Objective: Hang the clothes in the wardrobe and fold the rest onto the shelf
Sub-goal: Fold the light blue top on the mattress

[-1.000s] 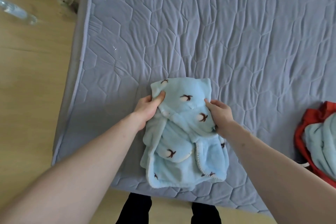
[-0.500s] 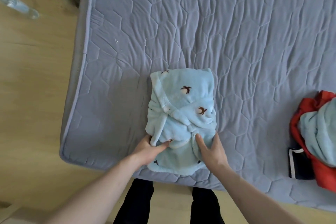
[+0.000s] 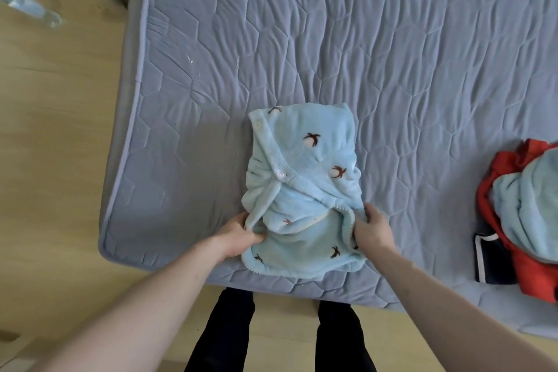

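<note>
A person stands at the near edge of a bed whose grey-blue quilted mattress cover (image 3: 377, 48), stitched in a hexagon pattern, fills most of the view, with pale wood flooring (image 3: 54, 130) to the left and along the bottom and one clear plastic bottle (image 3: 28, 7) lying on the floor near the upper left. A single folded light-blue fleece garment (image 3: 302, 187), dotted with small brown-and-white motifs and fastened with two white buttons along its placket, lies close to the near edge of the mattress, nearer its left corner than its right. The left hand (image 3: 238, 235) grips the garment's lower left side, fingers curled around a bunched fold of fleece. The right hand (image 3: 373, 229) holds the lower right side, its fingers curled over the scalloped hem and partly buried in the fabric. Both bare forearms reach in from the bottom of the view, and two dark trouser legs (image 3: 280, 335) show below the mattress edge. At the right edge of the mattress sits a small pile of three more pieces: a red garment (image 3: 525, 266), a second light-blue fleece piece (image 3: 531, 208) lying on top of it, and a dark navy item with a white stripe (image 3: 489, 260) tucked under the red one.
</note>
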Demonstrator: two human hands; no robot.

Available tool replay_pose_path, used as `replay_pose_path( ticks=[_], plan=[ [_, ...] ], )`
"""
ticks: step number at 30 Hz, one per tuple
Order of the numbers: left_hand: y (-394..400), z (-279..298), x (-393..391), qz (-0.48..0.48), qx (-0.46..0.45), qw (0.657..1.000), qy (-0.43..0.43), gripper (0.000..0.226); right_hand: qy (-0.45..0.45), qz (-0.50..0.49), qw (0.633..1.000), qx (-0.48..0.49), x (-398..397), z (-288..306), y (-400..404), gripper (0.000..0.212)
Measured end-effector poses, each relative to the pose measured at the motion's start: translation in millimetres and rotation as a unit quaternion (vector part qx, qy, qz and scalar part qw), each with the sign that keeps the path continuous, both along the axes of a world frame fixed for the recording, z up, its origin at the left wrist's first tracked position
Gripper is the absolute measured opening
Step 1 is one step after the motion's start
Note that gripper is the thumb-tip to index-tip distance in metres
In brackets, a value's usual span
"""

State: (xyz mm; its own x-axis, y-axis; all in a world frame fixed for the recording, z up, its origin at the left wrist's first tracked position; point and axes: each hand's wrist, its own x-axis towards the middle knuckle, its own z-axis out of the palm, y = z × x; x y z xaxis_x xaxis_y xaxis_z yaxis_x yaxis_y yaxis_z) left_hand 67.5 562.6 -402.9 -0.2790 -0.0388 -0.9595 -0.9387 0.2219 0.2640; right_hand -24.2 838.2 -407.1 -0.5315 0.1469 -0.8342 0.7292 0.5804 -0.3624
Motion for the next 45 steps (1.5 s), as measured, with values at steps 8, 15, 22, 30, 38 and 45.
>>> replay_pose_path(
  ticks=[8,15,22,30,38,45],
  plan=[
    [-42,79,-132,0.015,-0.129,0.973,0.190,0.128,-0.116,-0.376,0.918,0.041,68,47,-15,0.120],
    [-17,60,-257,-0.271,-0.107,0.941,0.172,0.117,-0.191,-0.407,0.884,-0.126,81,42,-46,0.108],
    [-39,47,-231,-0.278,-0.024,0.957,0.079,0.091,-0.084,-0.447,0.877,-0.156,60,22,-16,0.045],
    [-86,56,-89,0.066,0.027,0.994,0.087,0.074,0.035,-0.311,0.941,-0.124,4,39,15,0.054],
    [-76,36,-84,0.153,0.043,0.982,0.103,0.085,0.029,-0.188,0.974,-0.123,5,24,-2,0.083],
    [-74,28,-86,0.163,0.037,0.979,0.115,0.065,0.001,-0.234,0.960,-0.154,0,13,-12,0.053]
  ],
)
